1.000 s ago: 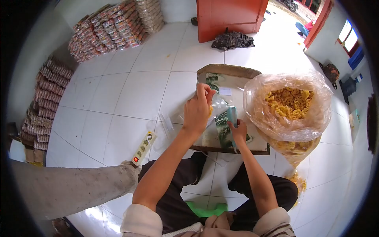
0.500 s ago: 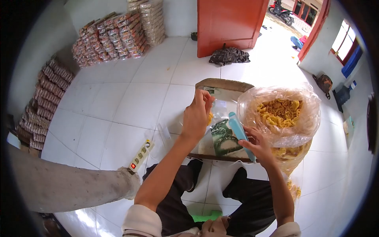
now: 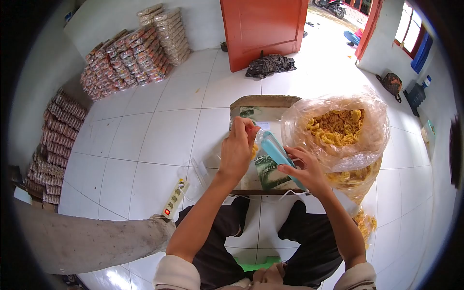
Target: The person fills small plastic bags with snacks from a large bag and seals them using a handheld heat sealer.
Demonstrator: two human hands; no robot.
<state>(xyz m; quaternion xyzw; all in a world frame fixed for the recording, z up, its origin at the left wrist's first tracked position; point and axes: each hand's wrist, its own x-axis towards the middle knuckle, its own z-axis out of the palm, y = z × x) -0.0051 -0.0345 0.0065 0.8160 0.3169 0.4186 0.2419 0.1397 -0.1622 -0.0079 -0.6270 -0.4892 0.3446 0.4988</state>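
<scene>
My left hand (image 3: pixel 237 151) pinches the top of a small clear plastic bag, with yellow pieces (image 3: pixel 253 151) showing beside the fingers. A long light-blue handheld tool (image 3: pixel 276 152) with a white cable is in my right hand (image 3: pixel 305 168), its upper end close to the bag and my left fingertips. Whether the tool touches the bag cannot be made out. Both hands are above a shallow tray (image 3: pixel 266 100), where a green printed sheet (image 3: pixel 270 173) lies. A large open plastic bag (image 3: pixel 333 159) of yellow curly snacks (image 3: pixel 338 126) stands at the tray's right.
A power strip (image 3: pixel 174 198) with a lit red switch lies left of the tray. Stacked packs (image 3: pixel 126 58) stand at the back left, more (image 3: pixel 55 145) along the left wall. A black bag (image 3: pixel 270 65) lies by the red door (image 3: pixel 261 29). A grey post-like object (image 3: pixel 92 241) crosses the lower left.
The blue tool has turned from upright to slanting, and its upper end is now near my left fingertips. My left hand keeps its pinch on the small bag. The camera view has shifted.
</scene>
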